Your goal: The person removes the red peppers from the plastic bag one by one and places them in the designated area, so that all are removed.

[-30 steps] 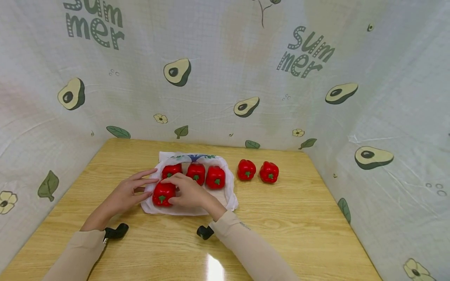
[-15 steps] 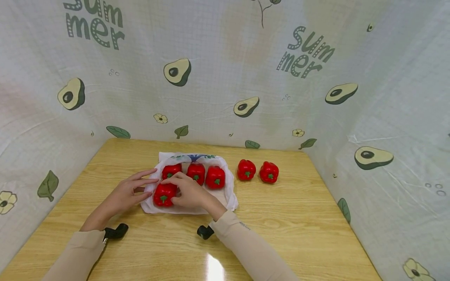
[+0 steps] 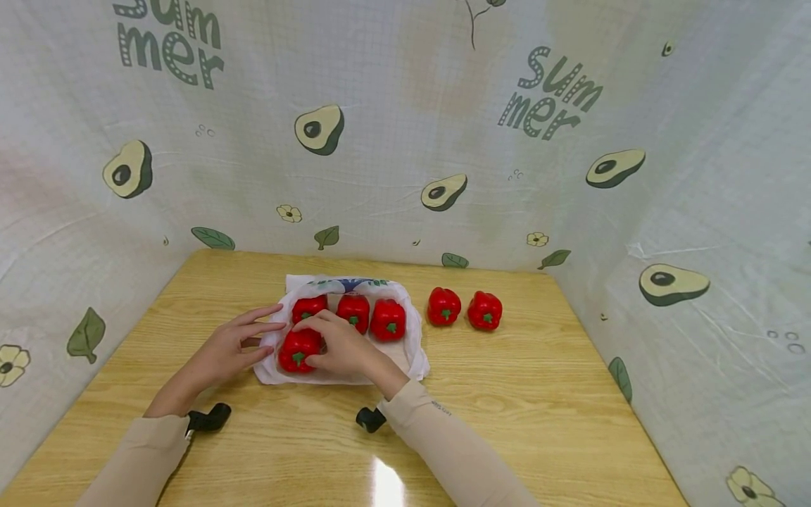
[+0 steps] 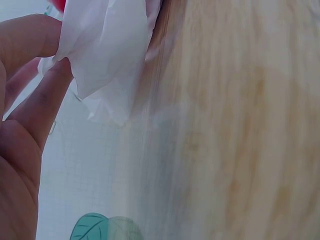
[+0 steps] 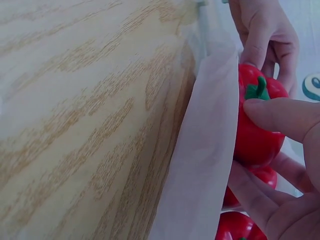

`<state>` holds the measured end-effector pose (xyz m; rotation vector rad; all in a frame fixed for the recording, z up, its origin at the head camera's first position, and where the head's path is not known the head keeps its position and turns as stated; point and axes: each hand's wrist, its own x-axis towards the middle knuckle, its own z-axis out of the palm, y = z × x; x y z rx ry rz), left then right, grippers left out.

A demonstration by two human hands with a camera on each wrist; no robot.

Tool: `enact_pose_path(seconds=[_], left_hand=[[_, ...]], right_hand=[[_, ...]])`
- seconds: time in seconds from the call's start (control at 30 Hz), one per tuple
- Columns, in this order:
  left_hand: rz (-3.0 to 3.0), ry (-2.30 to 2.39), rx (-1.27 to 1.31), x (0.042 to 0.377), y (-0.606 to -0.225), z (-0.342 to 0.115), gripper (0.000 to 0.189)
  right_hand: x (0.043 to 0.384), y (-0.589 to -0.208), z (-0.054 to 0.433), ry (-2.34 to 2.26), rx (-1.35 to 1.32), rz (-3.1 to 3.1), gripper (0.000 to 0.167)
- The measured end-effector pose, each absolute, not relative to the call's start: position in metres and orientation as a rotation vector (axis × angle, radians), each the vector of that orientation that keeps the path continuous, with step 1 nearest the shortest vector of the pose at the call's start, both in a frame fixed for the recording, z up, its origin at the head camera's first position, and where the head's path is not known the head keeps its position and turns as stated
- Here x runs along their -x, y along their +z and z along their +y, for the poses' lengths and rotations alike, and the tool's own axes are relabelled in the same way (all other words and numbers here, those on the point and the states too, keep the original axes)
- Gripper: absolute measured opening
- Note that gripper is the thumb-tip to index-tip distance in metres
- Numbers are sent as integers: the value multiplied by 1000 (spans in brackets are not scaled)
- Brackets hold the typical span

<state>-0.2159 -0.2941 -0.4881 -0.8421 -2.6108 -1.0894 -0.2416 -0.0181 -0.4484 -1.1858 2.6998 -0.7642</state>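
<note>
A white plastic bag (image 3: pixel 415 338) with a blue and green print lies spread open on the table, with several red bell peppers inside. My right hand (image 3: pixel 345 346) grips the front-left bell pepper (image 3: pixel 296 355); in the right wrist view its thumb presses beside the green stem. Behind it sit a back-left pepper (image 3: pixel 309 307), partly covered by my fingers, a middle pepper (image 3: pixel 355 310) and a right pepper (image 3: pixel 388 320). At the bag's left edge, my left hand (image 3: pixel 231 348) has spread, fairly straight fingers that touch the plastic (image 4: pixel 105 55).
Two more red bell peppers, one (image 3: pixel 444 306) and another (image 3: pixel 485 311), stand on the wooden table (image 3: pixel 507 408) right of the bag. A pale cloth printed with avocados (image 3: pixel 380 84) hangs behind and along both sides of the table.
The gripped pepper has shifted slightly to the right within the bag, together with my right fingers. My left hand and the other peppers stay where they were.
</note>
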Motion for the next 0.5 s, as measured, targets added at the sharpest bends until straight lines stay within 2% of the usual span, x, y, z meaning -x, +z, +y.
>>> enact_pose_path(seconds=[0.5], left_hand=[[-2609, -1078, 842, 217, -489, -294, 53]], right_hand=[[242, -438, 6, -842, 1161, 2682, 49]])
